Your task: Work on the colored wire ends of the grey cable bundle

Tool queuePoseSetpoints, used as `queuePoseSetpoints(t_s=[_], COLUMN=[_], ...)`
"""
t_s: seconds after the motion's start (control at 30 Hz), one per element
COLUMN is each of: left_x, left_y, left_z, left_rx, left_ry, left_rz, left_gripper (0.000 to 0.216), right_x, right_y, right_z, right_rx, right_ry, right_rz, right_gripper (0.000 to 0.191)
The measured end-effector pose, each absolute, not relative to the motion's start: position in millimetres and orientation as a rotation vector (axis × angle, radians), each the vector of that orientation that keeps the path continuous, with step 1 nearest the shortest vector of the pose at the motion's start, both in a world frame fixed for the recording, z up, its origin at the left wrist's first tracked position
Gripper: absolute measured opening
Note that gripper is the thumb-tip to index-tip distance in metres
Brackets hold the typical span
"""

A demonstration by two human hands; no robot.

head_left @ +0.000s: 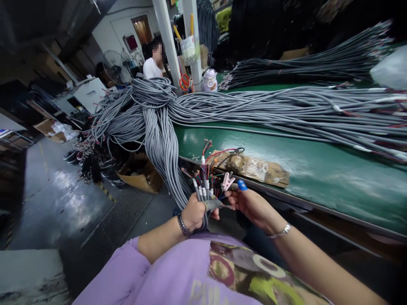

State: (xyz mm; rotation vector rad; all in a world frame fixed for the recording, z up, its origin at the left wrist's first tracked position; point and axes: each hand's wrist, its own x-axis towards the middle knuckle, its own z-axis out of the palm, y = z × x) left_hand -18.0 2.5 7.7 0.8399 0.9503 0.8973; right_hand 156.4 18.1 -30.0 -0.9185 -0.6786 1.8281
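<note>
My left hand is closed in a fist around several grey cable ends whose stripped coloured wires fan upward. A taped finger of that hand sticks out to the right. My right hand, wearing a blue fingertip cover, pinches a small pink-white clip-like tool right beside the wire ends. The cables run up from my left hand into a thick grey bundle that hangs off the green table's left end.
Long grey cable bundles lie across the green table, with darker ones behind. A worn cardboard pad sits at the table edge. Cardboard boxes and black cable ends are on the floor at left. A person in white sits far back near fans.
</note>
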Motion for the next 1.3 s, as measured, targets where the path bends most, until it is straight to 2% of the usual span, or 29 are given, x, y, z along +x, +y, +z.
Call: queuePoseSetpoints(t_s=[0.23, 0.33, 0.43, 0.57, 0.7, 0.93, 1.1, 1.3], left_x=[-17.9, -16.2, -13.8, -12.0, -10.2, -7.8, -8.7, -14.2], left_y=[21.7, 27.3, 30.1, 31.5, 31.6, 31.6, 29.4, 13.7], left_z=[9.5, 7.4, 6.2, 4.6, 1.2, 0.8, 3.3, 6.1], left_rx=[0.839, 0.818, 0.801, 0.799, 0.821, 0.804, 0.816, 0.88], left_ry=[0.833, 0.81, 0.807, 0.812, 0.828, 0.877, 0.859, 0.856], left_rz=[0.708, 0.67, 0.653, 0.63, 0.604, 0.606, 0.627, 0.67], left_gripper=[0.041, 0.041, 0.042, 0.039, 0.034, 0.035, 0.041, 0.043], right_x=[140.0, 135.4, 131.8, 129.3, 127.9, 124.7, 127.9, 137.8], right_y=[26.1, 28.6, 33.8, 36.3, 32.5, 27.6, 26.4, 21.8], right_z=[-25.6, -29.2, -33.1, -33.8, -27.3, -16.2, -16.5, -15.9], right_rx=[-0.987, -0.894, -0.766, -0.693, -0.637, -0.715, -0.768, -0.7], right_ry=[-0.923, -0.791, -0.602, -0.521, -0.589, -0.66, -0.592, -0.472], right_rz=[1.404, 1.572, 1.74, 1.75, 1.824, 1.761, 1.742, 1.892], right_gripper=[0.048, 0.052, 0.046, 0.038, 0.043, 0.043, 0.051, 0.048])
